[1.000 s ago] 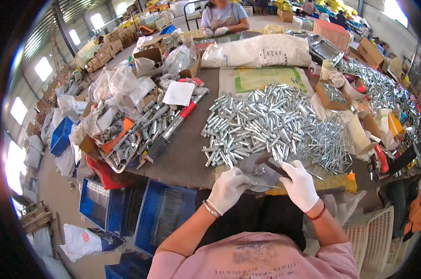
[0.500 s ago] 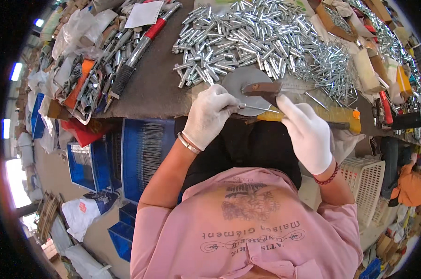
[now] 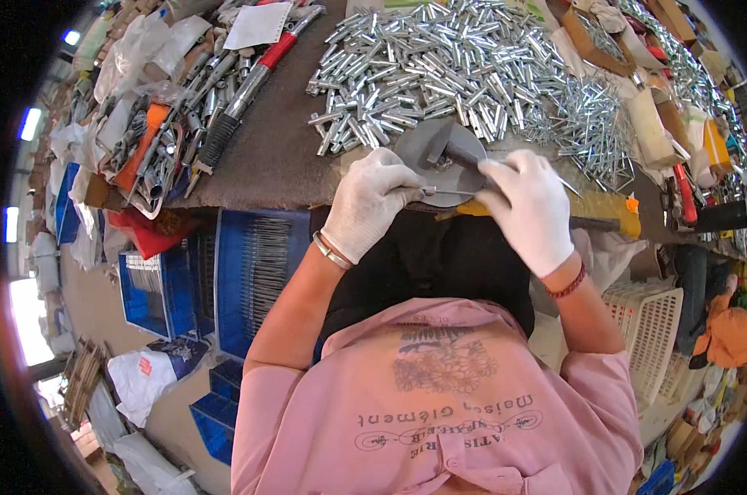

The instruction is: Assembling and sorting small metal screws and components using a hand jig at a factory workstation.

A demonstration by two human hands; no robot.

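My left hand (image 3: 373, 198), in a white glove, is closed in a pinch on a thin metal rod (image 3: 452, 192), which has a thicker piece at its left end. The rod lies level over the near part of a round grey metal disc (image 3: 419, 142) at the table edge. Closed and also gloved, my right hand (image 3: 529, 210) has its fingers around the near end of a dark hammer (image 3: 460, 155), whose head is above the disc. The thumb side of this hand is by the rod's right end; whether it touches the rod I cannot tell.
Beyond the disc spreads a heap of short silver tubes (image 3: 423, 66), with thin pins (image 3: 588, 124) at its right. Assorted tools (image 3: 155, 148) crowd the table's left. Below stand blue crates (image 3: 262, 272) with metal rods, and a white basket (image 3: 646, 330) at right.
My right hand has moved left and inward, bringing its fingers close to the rod's right end. The hammer head has turned and shifted slightly left over the disc. The left hand is nearly still.
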